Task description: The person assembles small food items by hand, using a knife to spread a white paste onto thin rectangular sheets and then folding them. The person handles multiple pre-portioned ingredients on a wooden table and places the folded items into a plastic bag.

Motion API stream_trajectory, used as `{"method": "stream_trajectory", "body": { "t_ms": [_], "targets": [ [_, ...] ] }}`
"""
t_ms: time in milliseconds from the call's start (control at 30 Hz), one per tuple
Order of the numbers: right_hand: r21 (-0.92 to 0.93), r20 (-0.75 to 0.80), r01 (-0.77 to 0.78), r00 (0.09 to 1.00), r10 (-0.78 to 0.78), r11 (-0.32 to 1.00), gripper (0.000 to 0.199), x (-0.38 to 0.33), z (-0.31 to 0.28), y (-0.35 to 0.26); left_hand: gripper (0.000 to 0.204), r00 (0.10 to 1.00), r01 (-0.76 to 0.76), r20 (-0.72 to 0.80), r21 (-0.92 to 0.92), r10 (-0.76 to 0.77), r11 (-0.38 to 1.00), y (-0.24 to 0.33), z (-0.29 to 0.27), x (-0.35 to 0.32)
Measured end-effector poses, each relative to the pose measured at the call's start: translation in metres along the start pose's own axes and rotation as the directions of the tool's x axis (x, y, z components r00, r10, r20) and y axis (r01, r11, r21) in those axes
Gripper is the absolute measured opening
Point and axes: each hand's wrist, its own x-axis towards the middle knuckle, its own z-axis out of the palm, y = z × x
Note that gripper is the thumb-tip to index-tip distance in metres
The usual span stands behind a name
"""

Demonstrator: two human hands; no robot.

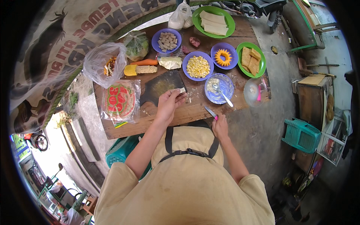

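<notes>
My left hand (168, 103) holds a small pale block of food (181, 90) by its fingertips, just over the right edge of a dark cutting board (162, 86) on the wooden table (187, 112). My right hand (219, 126) rests at the table's near edge and grips a small knife (210, 112) with a pink handle, blade pointing up and left. A blue bowl (221, 91) with a spoon (224, 96) and some pale pieces stands just beyond the knife.
Behind the board stand purple bowls of corn kernels (198, 66), brown cubes (167, 40) and an orange ring (224, 57), green plates of pale slabs (213, 22) and fried pieces (250, 60), a carrot (144, 62), a corn cob (140, 69), plastic bags (104, 63), a packet of round wrappers (120, 99), a clear lid (254, 91). A teal stool (301, 135) stands at right.
</notes>
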Motion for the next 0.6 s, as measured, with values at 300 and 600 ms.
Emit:
{"method": "stream_trajectory", "body": {
  "t_ms": [300,600],
  "targets": [
    [-0.323,0.162,-0.324,0.907,0.390,0.889,0.035,-0.087,0.024,0.069,0.019,1.000,0.012,0.014,-0.061,-0.011,0.998,-0.004,0.009,-0.002],
    [0.065,-0.154,-0.258,0.952,0.265,0.964,0.028,-0.055,-0.020,0.049,0.018,0.999,-0.002,0.042,-0.060,0.005,0.998,-0.009,0.013,0.005]
  ]
}}
